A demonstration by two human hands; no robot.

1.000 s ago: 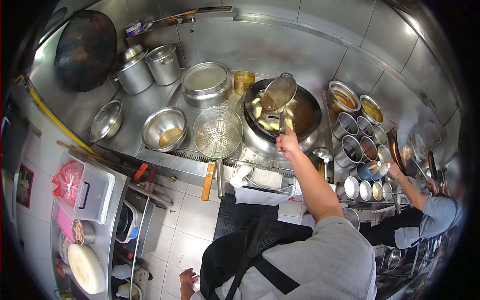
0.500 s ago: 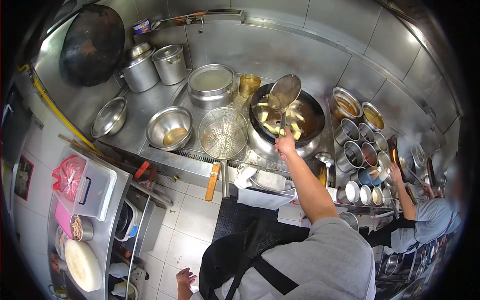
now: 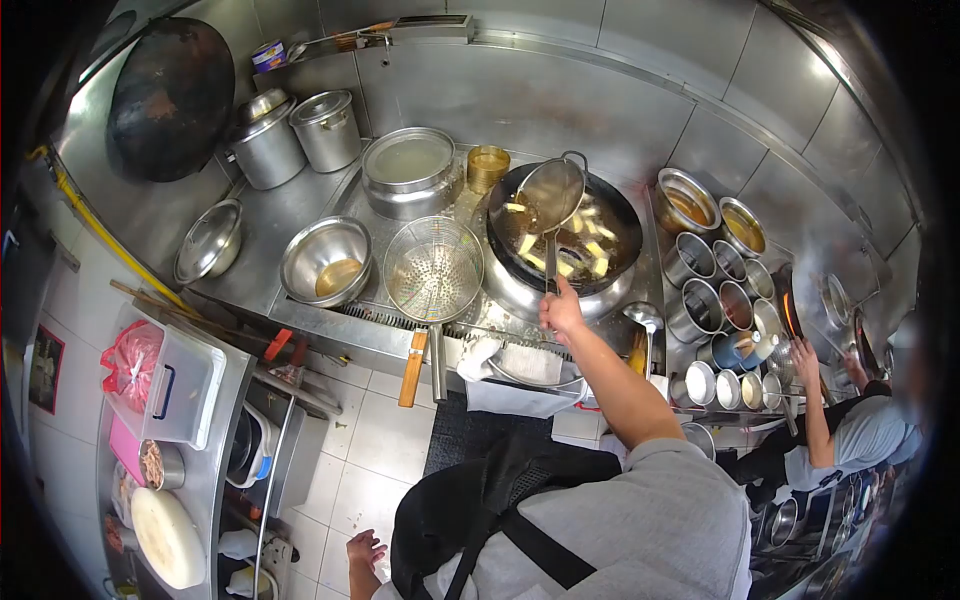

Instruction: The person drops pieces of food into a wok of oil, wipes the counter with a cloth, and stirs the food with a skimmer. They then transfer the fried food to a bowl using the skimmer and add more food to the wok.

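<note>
My right hand [image 3: 561, 311] grips the handle of a large metal ladle [image 3: 547, 195], whose bowl hangs tilted over the left part of a black wok [image 3: 615, 215]. Pale yellow pieces float in dark oil inside the wok. My left hand [image 3: 362, 550] hangs low beside my hip, over the tiled floor, fingers apart and holding nothing.
Left of the wok sit a wire strainer basket [image 3: 433, 268] with a wooden handle, a steel bowl [image 3: 326, 260], and a wide pot of liquid [image 3: 410, 168]. Several seasoning tins [image 3: 725, 290] stand to the right. Another person [image 3: 850, 440] works at a neighbouring burner on the right.
The ladle has drifted left and dipped lower over the wok, and my right hand has pulled back toward the wok's front rim. The other person's arm has moved right.
</note>
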